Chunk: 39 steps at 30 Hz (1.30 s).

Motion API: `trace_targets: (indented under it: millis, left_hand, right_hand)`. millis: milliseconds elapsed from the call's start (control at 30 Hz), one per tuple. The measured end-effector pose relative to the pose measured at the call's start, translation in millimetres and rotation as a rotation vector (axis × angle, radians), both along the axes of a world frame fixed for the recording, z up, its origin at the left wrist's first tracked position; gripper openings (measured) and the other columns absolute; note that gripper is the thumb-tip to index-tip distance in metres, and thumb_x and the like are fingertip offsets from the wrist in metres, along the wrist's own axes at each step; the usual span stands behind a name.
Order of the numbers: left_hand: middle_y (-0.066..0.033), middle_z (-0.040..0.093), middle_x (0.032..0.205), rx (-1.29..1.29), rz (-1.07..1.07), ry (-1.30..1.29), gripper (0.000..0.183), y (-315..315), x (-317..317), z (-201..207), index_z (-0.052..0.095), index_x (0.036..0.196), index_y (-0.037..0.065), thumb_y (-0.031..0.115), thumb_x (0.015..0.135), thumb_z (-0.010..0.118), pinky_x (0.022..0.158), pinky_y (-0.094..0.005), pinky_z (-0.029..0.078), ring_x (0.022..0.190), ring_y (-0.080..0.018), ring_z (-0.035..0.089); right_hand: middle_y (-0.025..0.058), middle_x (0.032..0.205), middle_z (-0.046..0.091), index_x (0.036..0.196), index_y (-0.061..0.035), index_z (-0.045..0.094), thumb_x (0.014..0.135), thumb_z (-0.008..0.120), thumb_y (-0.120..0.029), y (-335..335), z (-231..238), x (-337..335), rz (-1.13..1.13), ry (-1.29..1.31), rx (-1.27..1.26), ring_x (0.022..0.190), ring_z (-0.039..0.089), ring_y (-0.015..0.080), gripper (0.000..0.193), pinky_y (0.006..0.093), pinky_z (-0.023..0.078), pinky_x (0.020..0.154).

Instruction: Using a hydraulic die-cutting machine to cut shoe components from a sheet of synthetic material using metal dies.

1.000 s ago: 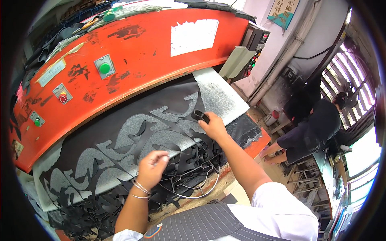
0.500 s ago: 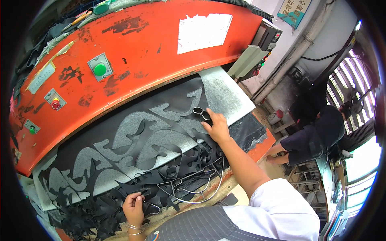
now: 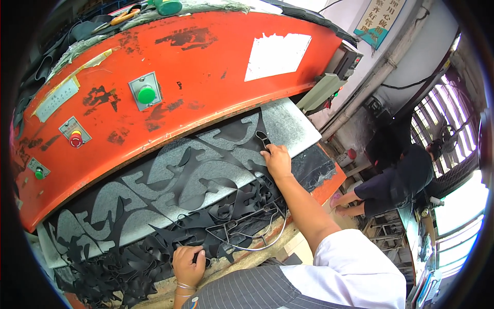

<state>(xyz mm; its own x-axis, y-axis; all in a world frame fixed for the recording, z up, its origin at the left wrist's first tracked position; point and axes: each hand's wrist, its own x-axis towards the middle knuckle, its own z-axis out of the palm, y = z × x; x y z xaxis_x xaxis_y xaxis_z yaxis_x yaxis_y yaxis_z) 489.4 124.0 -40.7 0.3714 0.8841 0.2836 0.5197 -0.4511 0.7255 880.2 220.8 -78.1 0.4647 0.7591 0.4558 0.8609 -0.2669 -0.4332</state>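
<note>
My right hand (image 3: pixel 278 160) grips a small metal-rimmed cutting die (image 3: pixel 262 138) at the far right part of a dark sheet (image 3: pixel 239 130). The sheet is cut through with curved openings that show the pale grey board (image 3: pixel 290 121) beneath it. My left hand (image 3: pixel 189 265) is closed, fingers curled, beside the near edge of the scraps; a small dark bit shows by its fingers, but what it holds is unclear. Between my hands lies a larger die of bent metal strip (image 3: pixel 247 246), resting on black offcuts (image 3: pixel 136 265).
Over the board's far side spans a red-orange press beam (image 3: pixel 206 77) with green buttons (image 3: pixel 146 94) and a red button (image 3: pixel 75 138). A grey control box (image 3: pixel 323 92) stands at its right end. Further right, another person (image 3: pixel 396 177) in dark clothes bends near a window.
The view has shifted, so the press sits lower and further right. The small die now appears tilted, its opening narrower. My left hand has come nearer to my body and to the right.
</note>
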Motion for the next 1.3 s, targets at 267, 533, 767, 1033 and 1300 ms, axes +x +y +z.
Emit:
trace_targets:
  millis: [267, 533, 767, 1033, 1300]
  left_hand:
    - [-0.0075, 0.069, 0.087, -0.290, 0.032, -0.188, 0.012, 4, -45, 12, 0.069, 0.091, 0.003, 0.009, 0.080, 0.069, 0.082, -0.0327, 0.048, 0.085, -0.0226, 0.064]
    - [-0.0179, 0.050, 0.138, 0.068, 0.754, -0.523, 0.047, 99, -264, 35, 0.045, 0.138, -0.003, 0.013, 0.095, 0.057, 0.104, -0.0332, 0.038, 0.127, -0.0240, 0.049]
    - [-0.0257, 0.006, 0.157, 0.467, 0.962, -0.408, 0.080, 169, -262, 91, 0.008, 0.149, -0.006, 0.036, 0.097, 0.052, 0.118, -0.0404, 0.009, 0.147, -0.0326, 0.006]
    - [-0.0277, -0.012, 0.155, 0.596, 0.982, -0.352, 0.090, 175, -284, 114, -0.003, 0.146, -0.012, 0.047, 0.098, 0.044, 0.118, -0.0420, -0.003, 0.146, -0.0345, -0.011]
    - [-0.0167, 0.066, 0.105, 0.113, 0.312, -0.037, 0.026, -45, -218, 68, 0.065, 0.107, -0.002, 0.014, 0.087, 0.061, 0.085, -0.0371, 0.049, 0.095, -0.0283, 0.063]
  right_hand:
    - [0.0208, 0.095, 0.066, 0.103, -0.0077, 0.065, 0.079, 0.072, -0.029, -1, 12, -10, -0.053, 0.100, -0.194, 0.096, 0.060, 0.0393, 0.033, 0.0478, 0.048, 0.083]
    - [0.0206, 0.123, 0.058, 0.130, -0.0052, 0.052, 0.079, 0.075, -0.036, -25, 73, -132, 0.308, 0.257, -0.034, 0.115, 0.055, 0.0367, 0.064, 0.0446, 0.044, 0.096]
    - [0.0129, 0.094, 0.063, 0.113, -0.0021, 0.053, 0.086, 0.070, -0.032, 27, 168, -254, 0.514, 0.532, 0.401, 0.083, 0.065, 0.0265, 0.044, 0.0378, 0.052, 0.072]
    - [0.0100, 0.070, 0.060, 0.095, -0.0034, 0.052, 0.089, 0.066, -0.016, 5, 196, -278, 0.430, 0.487, 0.538, 0.061, 0.059, 0.0208, 0.019, 0.0342, 0.048, 0.059]
    - [0.0173, 0.111, 0.058, 0.110, -0.0001, 0.059, 0.084, 0.071, -0.017, -68, 192, -240, 0.352, 0.047, 0.936, 0.104, 0.054, 0.0332, 0.033, 0.0436, 0.042, 0.092]
